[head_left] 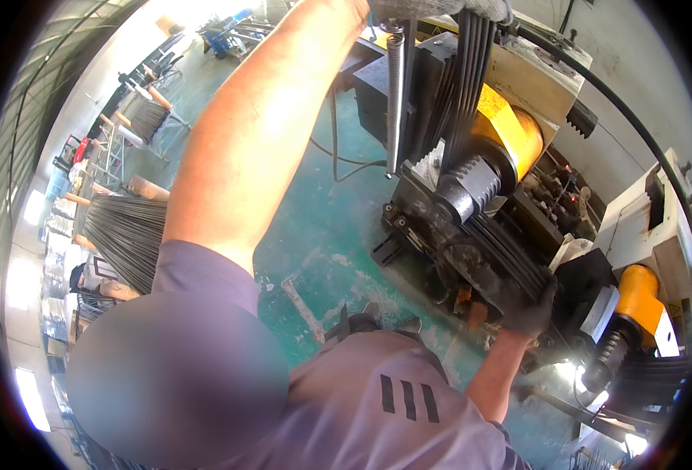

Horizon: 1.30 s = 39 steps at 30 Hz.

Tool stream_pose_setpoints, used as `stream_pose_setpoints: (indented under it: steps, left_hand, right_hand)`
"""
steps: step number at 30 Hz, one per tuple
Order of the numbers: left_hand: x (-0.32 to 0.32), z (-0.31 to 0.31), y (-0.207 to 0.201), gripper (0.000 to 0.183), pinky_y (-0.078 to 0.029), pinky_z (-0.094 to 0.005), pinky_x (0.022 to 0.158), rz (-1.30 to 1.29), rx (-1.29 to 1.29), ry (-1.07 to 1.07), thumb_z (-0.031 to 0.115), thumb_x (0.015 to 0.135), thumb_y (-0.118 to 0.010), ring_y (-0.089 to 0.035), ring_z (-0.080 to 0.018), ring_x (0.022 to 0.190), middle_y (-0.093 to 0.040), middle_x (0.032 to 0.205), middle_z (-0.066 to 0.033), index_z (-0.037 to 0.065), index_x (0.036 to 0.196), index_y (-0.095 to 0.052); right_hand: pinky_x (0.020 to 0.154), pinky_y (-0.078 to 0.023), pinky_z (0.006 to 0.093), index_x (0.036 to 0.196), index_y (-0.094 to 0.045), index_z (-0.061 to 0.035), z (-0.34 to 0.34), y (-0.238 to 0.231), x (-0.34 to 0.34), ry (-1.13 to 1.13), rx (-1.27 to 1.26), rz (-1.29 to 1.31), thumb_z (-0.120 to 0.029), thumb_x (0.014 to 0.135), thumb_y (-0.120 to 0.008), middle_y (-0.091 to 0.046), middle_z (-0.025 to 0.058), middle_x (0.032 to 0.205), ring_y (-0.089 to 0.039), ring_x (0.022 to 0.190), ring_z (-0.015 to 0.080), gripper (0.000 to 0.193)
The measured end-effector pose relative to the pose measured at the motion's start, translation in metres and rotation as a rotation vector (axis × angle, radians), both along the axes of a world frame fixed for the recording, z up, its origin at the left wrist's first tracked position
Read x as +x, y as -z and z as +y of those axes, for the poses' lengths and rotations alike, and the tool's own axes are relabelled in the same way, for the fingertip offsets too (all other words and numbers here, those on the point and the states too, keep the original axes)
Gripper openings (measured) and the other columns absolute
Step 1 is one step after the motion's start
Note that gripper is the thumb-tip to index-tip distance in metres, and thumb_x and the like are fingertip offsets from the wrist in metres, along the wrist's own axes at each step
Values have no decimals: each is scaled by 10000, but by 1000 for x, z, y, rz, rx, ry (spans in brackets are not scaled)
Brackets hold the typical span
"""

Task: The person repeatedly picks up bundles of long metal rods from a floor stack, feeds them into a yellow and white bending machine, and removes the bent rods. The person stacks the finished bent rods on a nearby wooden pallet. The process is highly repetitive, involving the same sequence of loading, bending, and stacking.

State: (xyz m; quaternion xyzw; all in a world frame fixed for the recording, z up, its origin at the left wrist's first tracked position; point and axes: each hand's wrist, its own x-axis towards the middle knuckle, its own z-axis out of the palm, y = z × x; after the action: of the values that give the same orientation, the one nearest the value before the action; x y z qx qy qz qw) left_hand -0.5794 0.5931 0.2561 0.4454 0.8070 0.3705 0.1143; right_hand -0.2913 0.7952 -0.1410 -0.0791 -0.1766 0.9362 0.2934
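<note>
While the left hand (440, 8) clasps dark rods (471, 70) overhead, the right hand's (532, 313) grip closes on their lower ends.

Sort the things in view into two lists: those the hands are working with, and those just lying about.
In use: left hand and right hand, both on the dark rod bundle; ribbed roller.

Lying about: rod stack; coil spring; black cable.

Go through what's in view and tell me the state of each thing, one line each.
Left hand: gloved, raised, gripping the rod bundle's top.
Right hand: gloved, shut on the bundle's lower end.
Rod bundle: bent over the roller.
Threaded roller: rods against it.
Spring: hanging upright.
Floor: green, dusty.
</note>
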Motion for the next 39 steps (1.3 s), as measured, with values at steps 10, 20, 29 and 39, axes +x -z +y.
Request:
stream_pose_setpoints:
  steps: [10, 20, 29, 39]
  left_hand:
    - [-13, -7, -6, 195, -484, -236, 531, -292, -2, 33, 233, 931, -648, -593, -90, 652, -640, 770, -19, 41, 907, -678]
    - [41, -61, -10, 200, -500, -282, 687, 244, 237, -80, 182, 914, -649, -593, -133, 766, -638, 827, -29, 5, 994, -695]
    - [200, -235, 96, 185, -580, -341, 636, -234, 1141, -212, 182, 902, -705, -684, -210, 653, -688, 747, -98, 16, 947, -639]
    - [401, -375, 246, 135, -555, -418, 675, -191, 1815, -1329, 129, 943, -647, -617, -238, 644, -586, 693, -92, 15, 893, -596]
  right_hand:
    - [887, -499, 420, 1128, -666, -109, 0, 15, -17, 346, 94, -318, -327, 1024, -499, -674, 40, 1144, -621, 1076, 228, 294]
    - [993, -457, 392, 1107, -648, -50, -37, -31, -11, 338, 60, -266, -326, 1034, -487, -668, 79, 1100, -606, 1069, 228, 327]
    - [878, -510, 388, 1069, -594, -86, -94, -34, 113, 246, 429, -416, -335, 992, -549, -670, 67, 1035, -619, 1041, 233, 264]
    - [516, -308, 240, 861, -522, -97, -167, -95, -41, -296, 613, 148, -298, 980, -618, -413, -18, 657, -393, 567, 98, 253]
